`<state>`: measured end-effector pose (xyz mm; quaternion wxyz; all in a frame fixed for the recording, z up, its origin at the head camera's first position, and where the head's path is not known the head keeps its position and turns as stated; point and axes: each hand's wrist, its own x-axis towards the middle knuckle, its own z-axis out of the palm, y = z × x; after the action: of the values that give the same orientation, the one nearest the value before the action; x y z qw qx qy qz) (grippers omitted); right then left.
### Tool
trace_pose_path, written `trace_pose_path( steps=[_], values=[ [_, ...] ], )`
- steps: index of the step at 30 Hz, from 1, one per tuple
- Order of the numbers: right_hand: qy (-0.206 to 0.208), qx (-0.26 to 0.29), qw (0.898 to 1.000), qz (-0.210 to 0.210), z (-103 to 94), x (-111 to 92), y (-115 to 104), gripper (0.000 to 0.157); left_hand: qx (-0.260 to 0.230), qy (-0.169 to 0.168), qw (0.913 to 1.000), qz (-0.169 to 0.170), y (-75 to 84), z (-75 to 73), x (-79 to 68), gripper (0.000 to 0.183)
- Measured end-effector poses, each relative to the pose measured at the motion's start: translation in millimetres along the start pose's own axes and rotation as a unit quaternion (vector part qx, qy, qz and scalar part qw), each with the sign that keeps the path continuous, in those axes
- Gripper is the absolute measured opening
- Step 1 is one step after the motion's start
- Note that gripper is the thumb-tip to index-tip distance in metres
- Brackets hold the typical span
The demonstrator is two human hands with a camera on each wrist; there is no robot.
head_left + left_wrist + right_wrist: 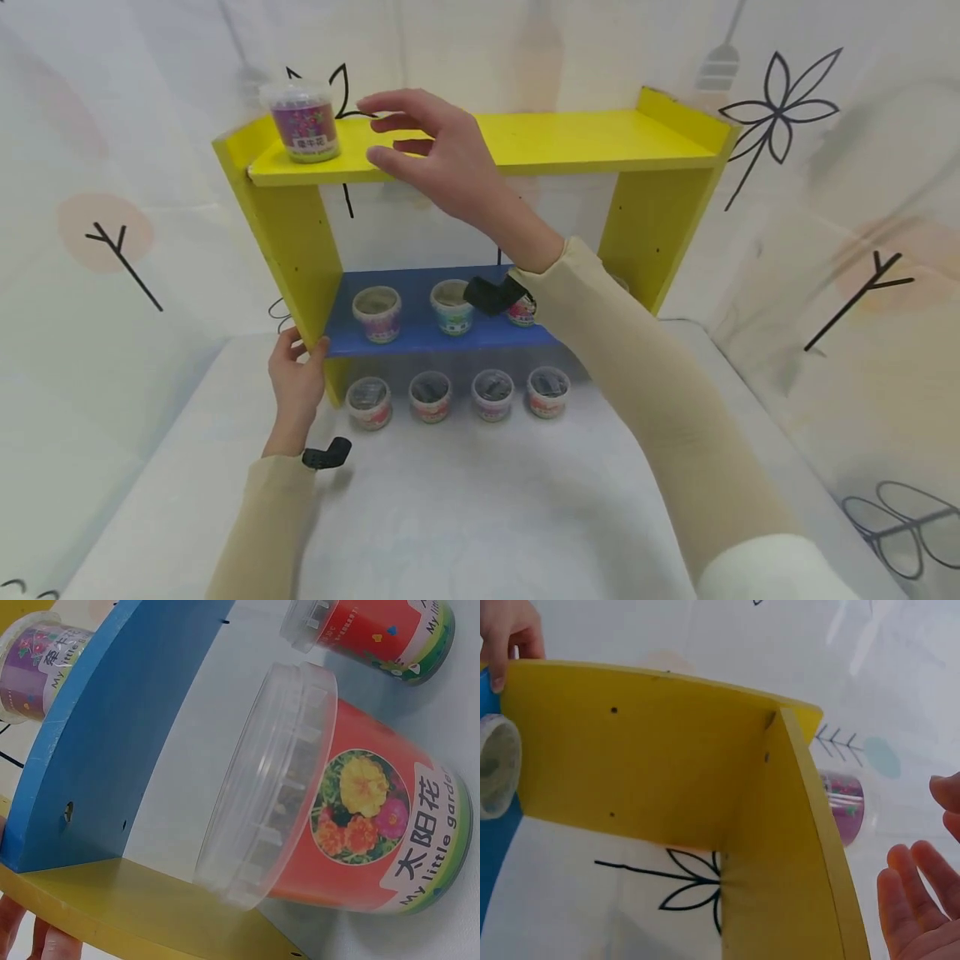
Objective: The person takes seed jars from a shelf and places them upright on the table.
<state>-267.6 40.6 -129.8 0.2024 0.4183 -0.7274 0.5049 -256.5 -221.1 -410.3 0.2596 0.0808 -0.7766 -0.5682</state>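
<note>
A plastic cup with a purple label (pixel 306 125) stands at the left end of the yellow top board (pixel 570 142) of a shelf unit. To its right is my right hand (pixel 442 154), fingers spread and slightly bent, with a gap between them and the cup. My left hand (pixel 296 379) grips the yellow left side panel (pixel 288 242) where the blue middle board (pixel 405 340) meets it, thumb in front and fingers outside. In the left wrist view, a lidded cup with a red flower label (pixel 360 825) stands close to that corner.
On the blue board stand a purple-labelled cup (pixel 377 312), a teal-labelled cup (pixel 452 308) and a red-labelled cup (pixel 522 311), partly hidden by my right wrist. Several lidded cups line the white table (pixel 480 508) below. Patterned cloth (pixel 847 250) hangs around.
</note>
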Motion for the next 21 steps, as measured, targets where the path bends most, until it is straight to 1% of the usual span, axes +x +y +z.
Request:
trace_pose_path(
  steps=[5,8,13,17,21],
  values=[
    [-0.007,-0.005,1.000,0.016,9.5,16,-3,0.047,0.001,0.000,1.0000,0.008,-0.7,0.0,0.0,0.040],
    [-0.010,-0.021,0.999,0.030,14.7,25,-3,0.048,0.001,0.000,1.0000,0.007,-0.7,-0.1,-1.0,0.040],
    [-0.021,-0.036,0.997,0.067,21.9,41,-1,0.050,0.000,0.002,1.0000,0.006,-0.1,-1.3,-2.1,0.041],
    [-0.026,-0.062,0.994,0.085,26.5,50,0,0.051,-0.002,0.003,1.0000,0.004,-0.1,-1.7,-1.4,0.041],
    [-0.033,-0.094,0.991,0.094,29.6,57,1,0.052,-0.003,0.000,1.0000,0.006,-1.0,-0.3,-0.6,0.040]
  ],
)
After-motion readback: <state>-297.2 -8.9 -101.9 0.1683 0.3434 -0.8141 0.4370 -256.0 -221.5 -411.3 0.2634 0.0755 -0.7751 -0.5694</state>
